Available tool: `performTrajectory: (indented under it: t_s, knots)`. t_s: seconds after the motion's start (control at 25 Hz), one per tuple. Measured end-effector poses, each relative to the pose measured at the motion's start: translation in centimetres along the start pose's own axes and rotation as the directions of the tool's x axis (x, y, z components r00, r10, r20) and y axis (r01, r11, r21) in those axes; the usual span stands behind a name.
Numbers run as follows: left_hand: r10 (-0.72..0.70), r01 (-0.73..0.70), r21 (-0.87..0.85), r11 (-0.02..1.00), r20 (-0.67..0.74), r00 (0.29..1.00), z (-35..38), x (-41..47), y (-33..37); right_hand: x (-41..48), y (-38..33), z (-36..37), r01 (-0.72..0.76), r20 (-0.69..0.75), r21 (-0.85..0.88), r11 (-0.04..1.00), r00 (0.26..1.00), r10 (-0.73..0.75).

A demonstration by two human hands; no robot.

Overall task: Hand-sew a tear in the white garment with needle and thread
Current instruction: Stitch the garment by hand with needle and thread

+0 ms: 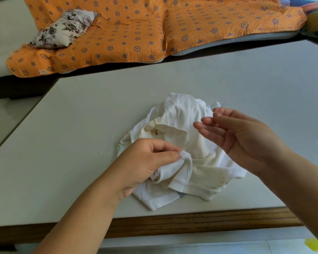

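Note:
A crumpled white garment (180, 125) lies on the pale table (246, 76) near its front edge. My left hand (145, 162) pinches a bunched fold of the garment between thumb and forefinger. Raised above the garment's right side, my right hand (237, 136) holds a thin needle (222, 105) between thumb and forefinger, its tip pointing up, while the other fingers are spread. A fine pale thread (188, 144) runs from the pinched fold up toward my right hand.
A loose curl of white thread (108, 147) lies on the table left of the garment. Beyond the table stands a sofa with an orange patterned cover (145, 30) and a floral cushion (62, 28). The table's wooden front edge (173, 224) is close to me.

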State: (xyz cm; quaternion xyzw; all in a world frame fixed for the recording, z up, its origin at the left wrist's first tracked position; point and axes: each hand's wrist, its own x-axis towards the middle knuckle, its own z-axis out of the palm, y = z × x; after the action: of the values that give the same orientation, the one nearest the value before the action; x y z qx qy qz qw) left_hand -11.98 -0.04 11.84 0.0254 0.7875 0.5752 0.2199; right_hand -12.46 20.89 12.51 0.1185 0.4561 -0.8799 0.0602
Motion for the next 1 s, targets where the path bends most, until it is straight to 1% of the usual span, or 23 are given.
performTrajectory:
  t_s: [0.12,0.2,0.28,0.32,0.36,0.44,0.48,0.52,0.6,0.8,1.0]
  knots:
    - [-0.012,0.012,-0.024,1.000,-0.002,1.000,-0.1,-0.1,0.1,0.3,0.1,-0.6,0.126,-0.069,-0.100,0.987,0.989,-0.133]
    - [-0.013,0.013,-0.023,1.000,-0.003,1.000,-0.1,-0.1,0.1,0.2,0.3,-0.6,0.180,-0.092,-0.203,0.962,0.975,-0.202]
    - [-0.018,0.018,-0.020,1.000,-0.007,1.000,-0.2,0.0,0.1,-0.1,0.5,-0.3,0.214,-0.057,-0.344,0.914,0.967,-0.248]
    - [-0.018,0.018,-0.019,1.000,-0.008,1.000,-0.2,0.0,0.1,-0.5,0.6,-0.1,0.228,-0.009,-0.429,0.874,0.967,-0.256]
    - [-0.017,0.017,-0.014,1.000,-0.009,1.000,-0.2,0.0,0.1,-0.9,0.8,0.1,0.247,0.058,-0.538,0.806,0.965,-0.257]
    - [-0.013,0.013,0.003,1.000,-0.011,1.000,-0.4,0.1,0.0,-1.6,1.2,0.2,0.298,0.208,-0.756,0.583,0.954,-0.217]
    - [-0.007,0.007,0.008,1.000,-0.007,1.000,-0.5,0.0,0.0,-1.8,1.4,0.2,0.313,0.261,-0.818,0.482,0.949,-0.175]
    - [0.001,-0.001,0.006,1.000,0.005,1.000,-0.6,-0.1,0.1,-2.1,1.6,0.2,0.317,0.287,-0.850,0.420,0.948,-0.135]
    - [0.012,-0.011,-0.016,1.000,0.018,1.000,-0.7,-0.2,0.1,-2.4,1.8,0.0,0.315,0.302,-0.873,0.372,0.949,-0.095]
    - [0.017,-0.018,-0.061,0.998,-0.010,1.000,-1.0,0.0,0.1,-2.7,2.2,-0.5,0.335,0.328,-0.879,0.338,0.941,-0.079]
    - [0.014,-0.015,-0.052,0.999,-0.015,1.000,-0.8,-0.2,0.2,-2.8,2.3,-0.5,0.368,0.357,-0.872,0.322,0.929,-0.095]
